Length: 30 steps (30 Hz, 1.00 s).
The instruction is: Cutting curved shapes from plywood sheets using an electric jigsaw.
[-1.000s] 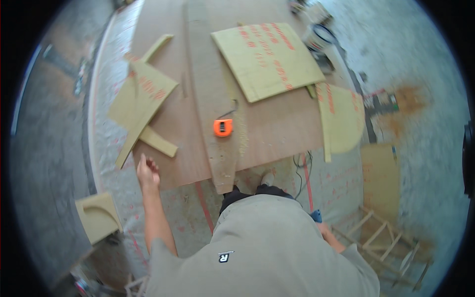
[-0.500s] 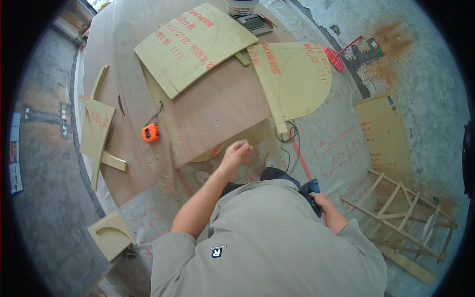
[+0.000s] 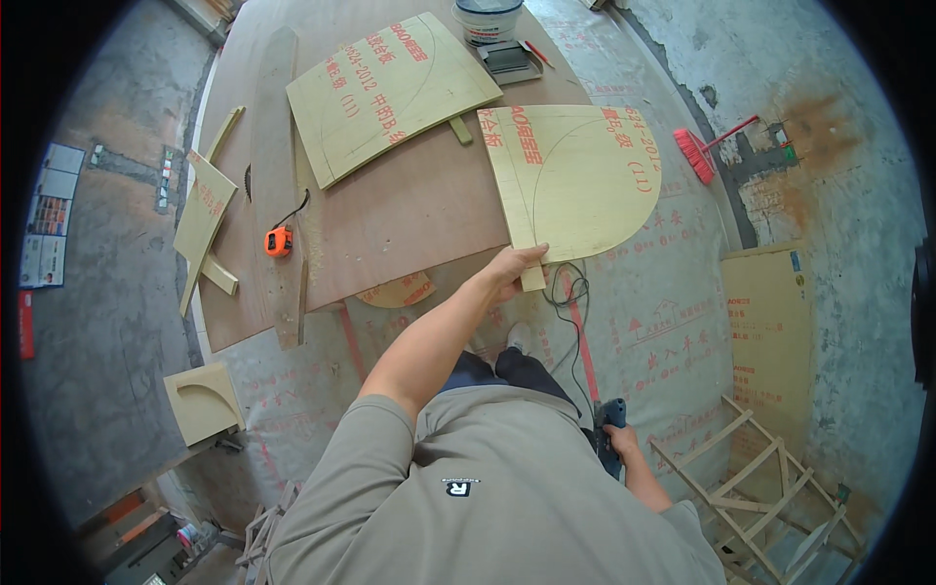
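My left hand [image 3: 514,271] is closed on the narrow near end of a yellowish wooden board [image 3: 595,185]. That board has a rounded right side and a curved pencil line, and it overhangs the right edge of the worktable [image 3: 390,234]. By my right hip, my right hand [image 3: 621,441] is wrapped round a dark blue power tool [image 3: 609,424]; its working end is hidden. A black cord [image 3: 568,290] lies looped beside the board's narrow end.
A larger marked board [image 3: 395,97], an orange tape measure [image 3: 279,241] and wooden offcuts [image 3: 207,200] lie on the table. At its far end stands a white bucket [image 3: 486,21]. A pink broom [image 3: 695,156] and a wooden frame [image 3: 760,487] are on the floor to the right.
My left hand has reached forward and right from in front of my body and taken hold of the rounded board's narrow end. My right hand still holds the power tool at my side.
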Motion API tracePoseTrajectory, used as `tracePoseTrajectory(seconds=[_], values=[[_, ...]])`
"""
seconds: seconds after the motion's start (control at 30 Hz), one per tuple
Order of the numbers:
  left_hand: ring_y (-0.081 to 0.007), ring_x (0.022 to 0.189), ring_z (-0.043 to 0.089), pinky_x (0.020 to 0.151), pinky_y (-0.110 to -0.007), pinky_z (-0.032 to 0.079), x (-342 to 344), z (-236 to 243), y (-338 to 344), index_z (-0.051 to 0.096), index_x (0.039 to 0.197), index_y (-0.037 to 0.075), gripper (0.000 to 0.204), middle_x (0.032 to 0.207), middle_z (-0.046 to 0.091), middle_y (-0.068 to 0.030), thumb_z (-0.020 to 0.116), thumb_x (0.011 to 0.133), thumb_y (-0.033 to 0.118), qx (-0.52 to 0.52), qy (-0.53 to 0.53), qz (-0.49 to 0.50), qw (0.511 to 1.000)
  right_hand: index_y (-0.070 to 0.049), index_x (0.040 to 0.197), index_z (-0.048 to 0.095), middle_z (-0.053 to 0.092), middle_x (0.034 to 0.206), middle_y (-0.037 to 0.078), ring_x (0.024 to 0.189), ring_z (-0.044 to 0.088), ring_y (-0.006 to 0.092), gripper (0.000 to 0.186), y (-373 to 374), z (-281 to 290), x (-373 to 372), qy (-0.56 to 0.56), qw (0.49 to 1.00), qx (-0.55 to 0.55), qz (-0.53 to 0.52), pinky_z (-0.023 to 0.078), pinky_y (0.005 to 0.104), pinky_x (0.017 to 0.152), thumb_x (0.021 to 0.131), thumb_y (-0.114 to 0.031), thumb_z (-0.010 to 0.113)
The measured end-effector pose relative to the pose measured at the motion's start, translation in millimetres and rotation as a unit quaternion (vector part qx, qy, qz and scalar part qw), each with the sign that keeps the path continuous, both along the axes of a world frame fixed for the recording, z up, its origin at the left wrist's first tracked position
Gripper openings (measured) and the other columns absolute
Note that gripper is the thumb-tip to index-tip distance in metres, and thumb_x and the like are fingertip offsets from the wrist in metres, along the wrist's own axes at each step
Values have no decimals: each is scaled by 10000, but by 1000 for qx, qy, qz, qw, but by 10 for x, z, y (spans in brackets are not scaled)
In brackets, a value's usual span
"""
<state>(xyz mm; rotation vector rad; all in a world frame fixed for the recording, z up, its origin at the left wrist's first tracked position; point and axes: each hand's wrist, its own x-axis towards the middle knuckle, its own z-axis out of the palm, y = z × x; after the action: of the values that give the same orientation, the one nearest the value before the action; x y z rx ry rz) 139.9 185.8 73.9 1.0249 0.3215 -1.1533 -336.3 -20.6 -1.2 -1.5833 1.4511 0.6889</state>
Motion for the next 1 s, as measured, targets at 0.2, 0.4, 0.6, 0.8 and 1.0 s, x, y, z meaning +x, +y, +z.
tracePoseTrajectory(seconds=[0.2,0.4,0.6,0.8,1.0], values=[[-178,707,659,639,-343,583,-385,562,215,610,1151,-23,261,877,662,-106,680,979,160,-72,-96,49,992,14,857,712,658,663,91,533,637,215,291,63,207,-23,25,1000,-3,-11,485,381,523,827,-273,745],[-200,688,661,632,-358,589,-1130,620,1654,599,1115,-37,260,829,647,-99,672,891,73,-61,-48,18,997,113,971,731,742,907,210,779,720,309,554,46,232,-57,46,998,-16,51,549,442,694,781,-406,757],[-196,690,682,616,-348,602,-1690,219,2423,603,1138,-23,293,844,668,-92,715,905,116,-22,-22,85,996,109,978,733,743,941,218,797,718,327,531,-242,201,66,86,988,-59,113,547,446,704,788,-387,756],[-192,728,693,663,-332,602,-1933,-280,1577,631,1125,-11,265,892,685,-91,715,982,196,3,-5,275,961,-21,732,668,633,629,83,521,621,212,316,-803,526,610,32,996,-22,75,467,390,531,828,-314,741],[-239,892,693,818,-361,589,-1711,-592,220,603,1258,-2,311,1030,697,-109,637,1040,217,-55,130,234,962,-29,775,668,629,633,57,512,602,179,253,-1542,769,1176,-57,986,-56,144,462,359,513,843,-262,739]])
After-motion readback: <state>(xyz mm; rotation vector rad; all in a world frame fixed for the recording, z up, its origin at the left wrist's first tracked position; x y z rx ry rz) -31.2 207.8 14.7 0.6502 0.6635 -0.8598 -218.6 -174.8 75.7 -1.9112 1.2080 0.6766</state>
